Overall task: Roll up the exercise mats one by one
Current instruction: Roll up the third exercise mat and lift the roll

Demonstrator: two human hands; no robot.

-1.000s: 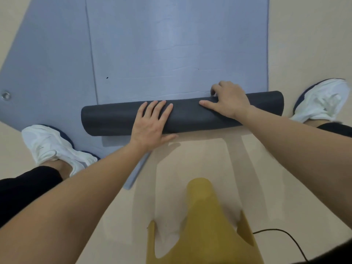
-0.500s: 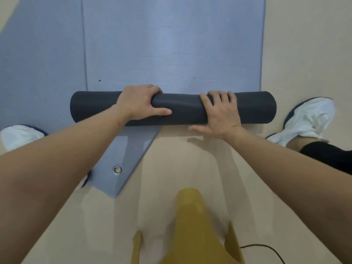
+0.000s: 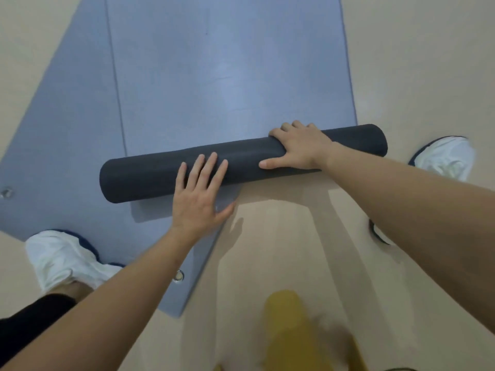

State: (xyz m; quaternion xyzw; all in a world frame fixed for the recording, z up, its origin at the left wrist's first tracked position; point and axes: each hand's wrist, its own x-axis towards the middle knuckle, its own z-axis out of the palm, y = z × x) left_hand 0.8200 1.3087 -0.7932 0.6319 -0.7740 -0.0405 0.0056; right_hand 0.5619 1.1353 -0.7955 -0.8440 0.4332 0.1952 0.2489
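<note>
The mat roll (image 3: 150, 175) looks skewed across its flat blue mat (image 3: 227, 76) on the floor (image 3: 401, 49). Left hand (image 3: 199, 194) presses it, fingers (image 3: 206, 167) spread flat; right hand (image 3: 300, 147) curls over its top. Best push the left end harder, squaring edges, roll tight.

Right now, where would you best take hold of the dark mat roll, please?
Probably its middle span, from the near side and above, palms over the top: the dark mat roll is a long cylinder lying crosswise on the flat blue mat.
</note>
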